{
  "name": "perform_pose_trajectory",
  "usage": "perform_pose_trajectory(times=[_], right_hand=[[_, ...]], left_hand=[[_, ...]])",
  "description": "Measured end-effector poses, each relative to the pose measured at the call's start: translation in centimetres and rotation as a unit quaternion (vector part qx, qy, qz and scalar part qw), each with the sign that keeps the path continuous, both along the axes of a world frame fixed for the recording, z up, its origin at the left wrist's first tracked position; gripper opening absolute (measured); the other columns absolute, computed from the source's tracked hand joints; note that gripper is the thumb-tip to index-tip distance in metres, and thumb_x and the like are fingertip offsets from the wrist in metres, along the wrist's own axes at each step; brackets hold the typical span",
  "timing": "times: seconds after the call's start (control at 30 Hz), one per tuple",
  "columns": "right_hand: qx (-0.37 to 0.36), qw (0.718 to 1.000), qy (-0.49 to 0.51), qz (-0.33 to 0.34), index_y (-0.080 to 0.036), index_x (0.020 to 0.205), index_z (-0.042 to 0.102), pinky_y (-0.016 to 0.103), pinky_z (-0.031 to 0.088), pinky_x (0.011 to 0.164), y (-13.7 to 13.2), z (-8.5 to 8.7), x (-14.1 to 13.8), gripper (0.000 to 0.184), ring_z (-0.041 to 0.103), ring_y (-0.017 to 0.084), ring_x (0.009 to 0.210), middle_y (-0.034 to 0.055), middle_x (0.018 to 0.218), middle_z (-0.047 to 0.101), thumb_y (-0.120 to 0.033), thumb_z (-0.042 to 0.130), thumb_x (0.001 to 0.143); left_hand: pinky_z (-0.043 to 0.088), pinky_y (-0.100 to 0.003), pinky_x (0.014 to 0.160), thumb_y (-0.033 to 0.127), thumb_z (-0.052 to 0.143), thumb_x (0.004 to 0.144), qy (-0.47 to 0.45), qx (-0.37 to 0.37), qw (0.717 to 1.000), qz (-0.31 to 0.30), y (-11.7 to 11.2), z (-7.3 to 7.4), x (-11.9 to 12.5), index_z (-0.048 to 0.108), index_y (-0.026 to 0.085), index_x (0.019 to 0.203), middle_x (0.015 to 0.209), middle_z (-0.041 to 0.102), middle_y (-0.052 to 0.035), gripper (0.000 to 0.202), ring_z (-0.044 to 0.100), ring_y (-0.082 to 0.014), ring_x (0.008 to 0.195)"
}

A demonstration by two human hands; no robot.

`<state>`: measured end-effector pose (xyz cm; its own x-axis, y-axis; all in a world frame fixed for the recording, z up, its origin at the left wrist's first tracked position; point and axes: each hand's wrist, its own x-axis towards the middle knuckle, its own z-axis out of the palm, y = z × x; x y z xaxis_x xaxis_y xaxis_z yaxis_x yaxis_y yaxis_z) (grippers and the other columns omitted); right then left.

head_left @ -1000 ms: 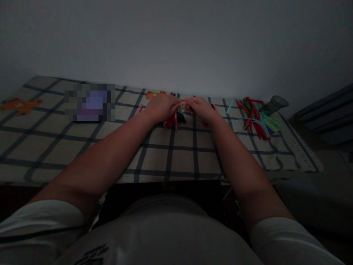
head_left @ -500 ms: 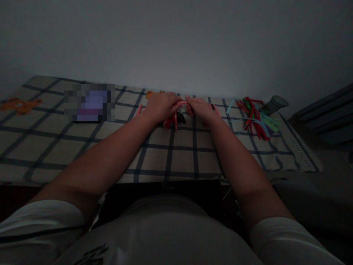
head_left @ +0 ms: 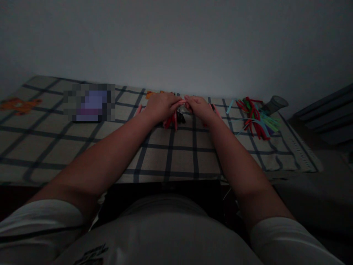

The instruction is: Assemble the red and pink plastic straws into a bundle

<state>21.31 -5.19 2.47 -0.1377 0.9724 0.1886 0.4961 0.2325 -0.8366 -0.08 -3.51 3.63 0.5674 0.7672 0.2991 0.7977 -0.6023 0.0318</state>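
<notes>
Dimly lit throughout; near the centre of the frame, slightly above the middle, left hand (head_left: 161,106) and right hand (head_left: 199,108) brought together, fingertips almost meeting over a thin pink strip (head_left: 182,102) pinched between them; left hand also closed on a small bunch of red strips (head_left: 171,120) hanging down below the knuckles toward the surface (head_left: 179,158); something small and dark (head_left: 181,117) just beside that bunch, too shadowed to identify; another pink strip (head_left: 139,109) lying on the cloth just left of the left hand, and one more (head_left: 216,109) just right of the right hand.

Over on the right of the frame, well apart from the hands, a loose pile of coloured strips (head_left: 256,117), red, green and pale blue, spread on the cloth; just beyond it, toward the upper right, a grey jar-like container (head_left: 274,103) lying on its side near the wall.

Covering the surface, a beige cloth (head_left: 55,143) with dark grid lines; orange cartoon figure (head_left: 20,105) printed at the far left edge, a second orange print (head_left: 153,94) partly hidden behind the left hand; in the upper left, a blurred-out purple rectangle (head_left: 89,102) resting on the cloth.

Along the bottom of the frame, both bare forearms reaching forward out of white sleeves (head_left: 41,221).
</notes>
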Motion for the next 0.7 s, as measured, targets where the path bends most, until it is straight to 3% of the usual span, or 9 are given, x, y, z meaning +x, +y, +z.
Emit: perform_pose_trajectory(times=[0.2, 0.37, 0.5, 0.7], right_hand=[[0.002, 1.0, 0.002, -0.017, -0.026, 0.073, 0.054, 0.032, 0.036, 0.068, -0.01, -0.02, -0.25, 0.065, 0.042, 0.018, 0.07, -0.0025, 0.069, 0.046, -0.069, 0.065, 0.12], [0.003, 1.0, 0.004, -0.011, -0.025, 0.072, 0.056, 0.032, 0.037, 0.069, -0.1, 0.13, -0.19, 0.064, 0.042, 0.017, 0.07, -0.0019, 0.07, 0.048, -0.062, 0.062, 0.124], [0.012, 1.0, 0.002, -0.012, -0.026, 0.071, 0.054, 0.033, 0.037, 0.07, -0.23, 0.29, -0.27, 0.067, 0.045, 0.019, 0.072, -0.0015, 0.07, 0.048, -0.072, 0.07, 0.117], [0.02, 1.0, 0.004, -0.01, -0.026, 0.07, 0.053, 0.033, 0.037, 0.069, -0.34, 0.36, -0.3, 0.068, 0.043, 0.019, 0.071, -0.0014, 0.07, 0.047, -0.072, 0.067, 0.119]], left_hand=[[0.049, -0.037, 0.097, 0.062, 0.034, 0.129, -0.001, -0.007, 1.0, -0.002, -0.2, 0.26, -0.03, 0.088, 0.031, 0.145, 0.128, 0.088, -0.0111, 0.064, 0.079, -0.0307, 0.124], [0.049, -0.037, 0.099, 0.062, 0.034, 0.128, -0.003, -0.006, 1.0, -0.006, -0.03, 0.16, -0.07, 0.088, 0.032, 0.144, 0.127, 0.089, -0.0107, 0.064, 0.079, -0.0308, 0.125], [0.048, -0.038, 0.097, 0.06, 0.033, 0.129, 0.001, -0.017, 1.0, -0.002, -0.07, 0.37, 0.08, 0.088, 0.031, 0.143, 0.131, 0.089, -0.0115, 0.064, 0.08, -0.0317, 0.124], [0.048, -0.036, 0.095, 0.059, 0.035, 0.129, -0.016, -0.027, 0.999, -0.008, 0.17, 0.36, 0.16, 0.09, 0.029, 0.139, 0.129, 0.09, -0.0114, 0.064, 0.081, -0.0302, 0.12]])
